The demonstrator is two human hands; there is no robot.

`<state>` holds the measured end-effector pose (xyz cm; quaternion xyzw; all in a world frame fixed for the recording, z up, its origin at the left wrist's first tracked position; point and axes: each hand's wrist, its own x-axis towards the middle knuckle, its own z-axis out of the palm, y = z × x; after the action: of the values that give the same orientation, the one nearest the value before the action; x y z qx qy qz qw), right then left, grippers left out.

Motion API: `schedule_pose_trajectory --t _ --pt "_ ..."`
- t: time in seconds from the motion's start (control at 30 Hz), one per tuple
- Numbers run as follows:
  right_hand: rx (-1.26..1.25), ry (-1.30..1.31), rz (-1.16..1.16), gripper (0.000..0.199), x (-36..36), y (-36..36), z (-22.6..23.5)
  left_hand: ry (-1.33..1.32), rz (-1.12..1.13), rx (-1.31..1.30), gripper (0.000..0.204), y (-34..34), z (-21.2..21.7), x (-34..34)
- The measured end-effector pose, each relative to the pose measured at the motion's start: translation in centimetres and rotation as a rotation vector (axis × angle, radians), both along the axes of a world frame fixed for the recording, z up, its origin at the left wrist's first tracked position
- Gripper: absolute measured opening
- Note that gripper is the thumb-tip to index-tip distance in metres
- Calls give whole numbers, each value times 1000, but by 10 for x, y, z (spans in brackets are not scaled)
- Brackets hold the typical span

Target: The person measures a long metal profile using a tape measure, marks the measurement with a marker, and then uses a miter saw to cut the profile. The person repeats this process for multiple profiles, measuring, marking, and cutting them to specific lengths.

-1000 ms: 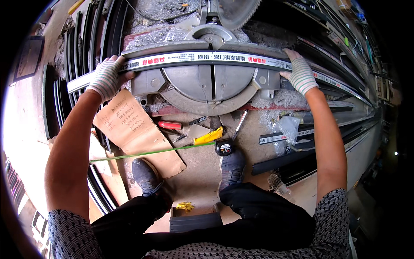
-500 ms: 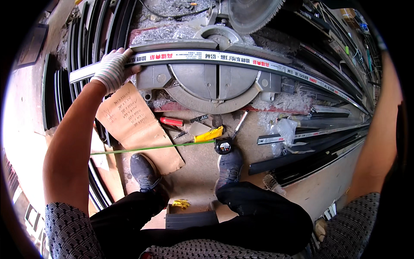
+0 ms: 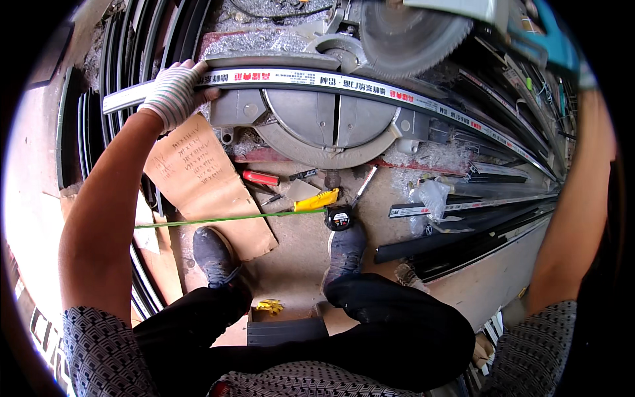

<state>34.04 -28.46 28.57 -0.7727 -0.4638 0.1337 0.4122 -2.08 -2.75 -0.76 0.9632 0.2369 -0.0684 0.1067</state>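
Long dark metal profile strip [image 3: 370,89] with a white protective band printed in red and black, lying flat across the round saw table, against its fence, under the raised blade, left end gripped

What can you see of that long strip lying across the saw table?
The long strip looks like a slim metal profile, dark along its edges, with a white band of red and black print down its length. It lies across the grey round saw table, just under the toothed blade, running from upper left to far right, bent by the lens. The gloved left hand grips its left part; its right end fades among dark profiles.
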Motion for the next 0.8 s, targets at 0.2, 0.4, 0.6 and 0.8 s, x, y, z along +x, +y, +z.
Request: schedule_pose_trajectory --t 0.2,0.4,0.6,0.8 --pt "12 -118 -149 51 -47 -39 -40 13 4 28 49 -1 4 -7" --pt "127 -107 -166 66 -87 -82 -76 -23 -11 26 49 0 -4 1" --pt "248 -65 -135 69 -101 -96 -104 -34 -26 57 49 -1 -3 -3" --pt "257 -107 -148 69 -105 -102 -114 -53 -22 59 50 -3 -3 -2"
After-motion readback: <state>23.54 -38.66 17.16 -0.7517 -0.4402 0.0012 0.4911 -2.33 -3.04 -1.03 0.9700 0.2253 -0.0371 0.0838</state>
